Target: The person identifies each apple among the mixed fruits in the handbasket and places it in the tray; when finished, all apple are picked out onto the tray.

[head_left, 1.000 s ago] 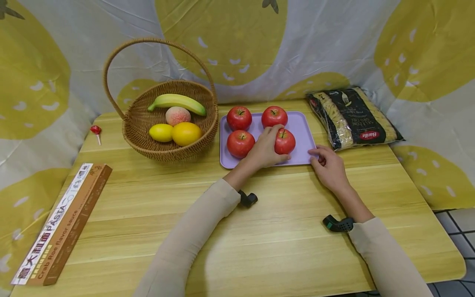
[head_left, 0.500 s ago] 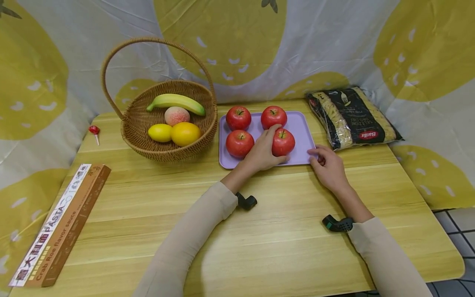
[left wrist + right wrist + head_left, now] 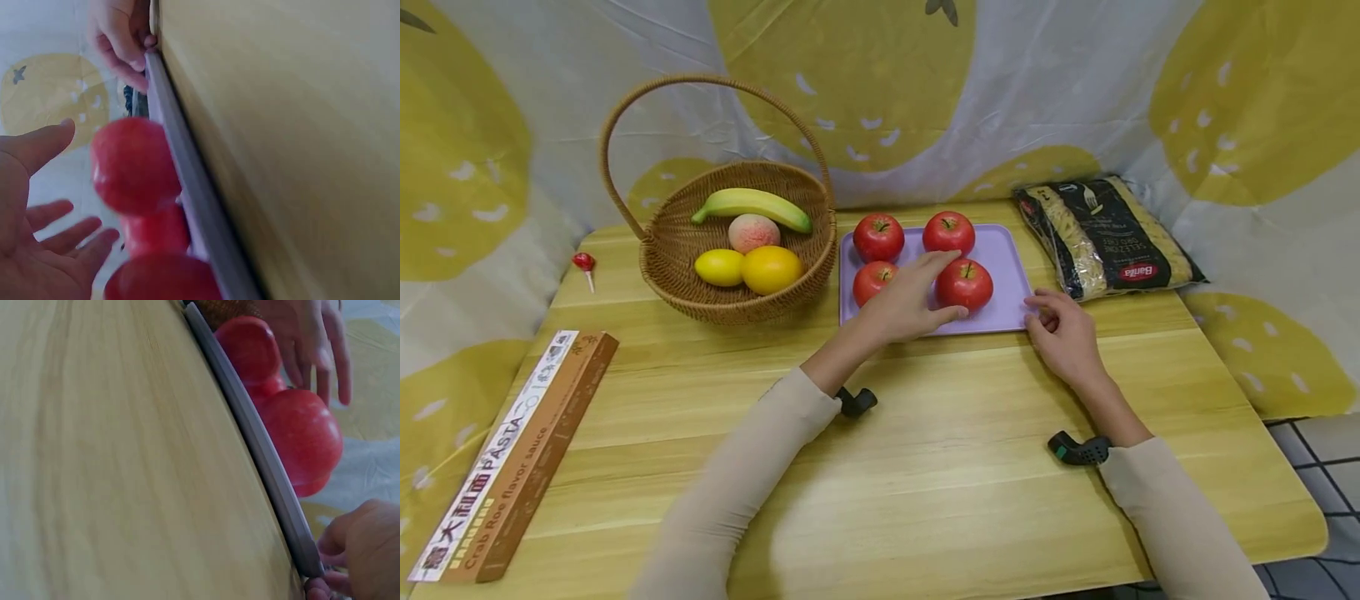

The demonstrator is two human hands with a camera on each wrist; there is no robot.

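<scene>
A purple tray [image 3: 1011,279] bears several red apples. My left hand [image 3: 906,304] is above the tray's front, thumb and fingers spread, just left of the front right apple [image 3: 964,285]. In the left wrist view a gap shows between the left hand [image 3: 44,231] and the nearest apple [image 3: 134,165]. The front left apple [image 3: 871,282] is partly hidden behind that hand. My right hand [image 3: 1066,337] pinches the tray's front right corner between thumb and fingers, as the right wrist view of the tray's rim [image 3: 256,440] also shows.
Left of the tray, a wicker basket [image 3: 662,287] holds a banana [image 3: 752,207], a peach [image 3: 753,233], a lemon [image 3: 718,267] and an orange-yellow fruit [image 3: 772,270]. A pasta bag [image 3: 1108,237] lies at the back right. A pasta box [image 3: 520,458] and a lollipop [image 3: 583,262] lie at left.
My left hand has let go of the front right apple and moved left, its fingers spreading. The apple stays on the tray. The right hand keeps its place at the corner.
</scene>
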